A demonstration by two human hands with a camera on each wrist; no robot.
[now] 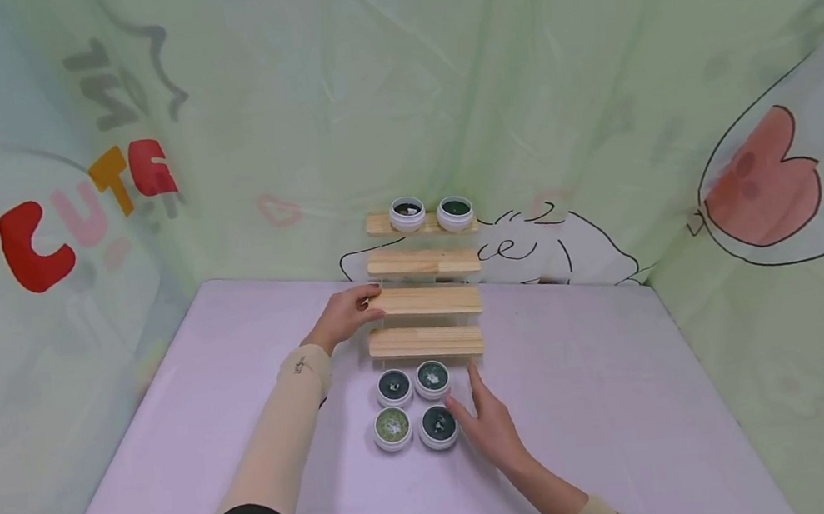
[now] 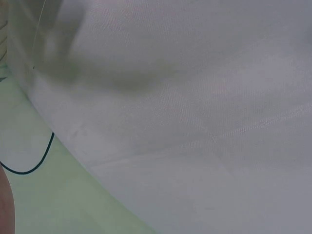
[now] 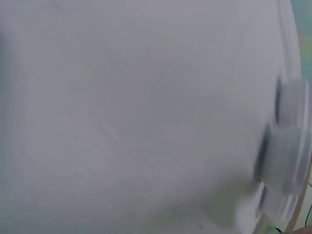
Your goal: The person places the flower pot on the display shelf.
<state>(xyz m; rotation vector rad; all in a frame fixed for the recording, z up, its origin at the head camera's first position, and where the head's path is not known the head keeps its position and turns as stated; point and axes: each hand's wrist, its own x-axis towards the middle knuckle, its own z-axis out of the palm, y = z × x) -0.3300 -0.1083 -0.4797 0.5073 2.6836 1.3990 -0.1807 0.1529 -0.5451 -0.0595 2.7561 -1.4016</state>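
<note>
A tiered display rack with pale wooden shelves (image 1: 424,299) stands at the middle of the table. My left hand (image 1: 343,314) holds its left end at the second shelf from the bottom, thumb below and fingers above. Before the rack sit several round white jars with dark or green contents, among them a green-filled jar (image 1: 392,426) and a dark-filled jar (image 1: 439,427). My right hand (image 1: 492,426) is beside that dark-filled jar, fingers extended toward the rack's lower right corner; whether the thumb touches the jar, I cannot tell. The right wrist view shows white jars (image 3: 285,158) at its right edge.
Two more jars, a left one (image 1: 407,214) and a right one (image 1: 456,213), stand on the top shelf. A pale lilac cloth covers the table (image 1: 593,405). Printed green curtains (image 1: 513,70) hang close behind the rack and along both sides.
</note>
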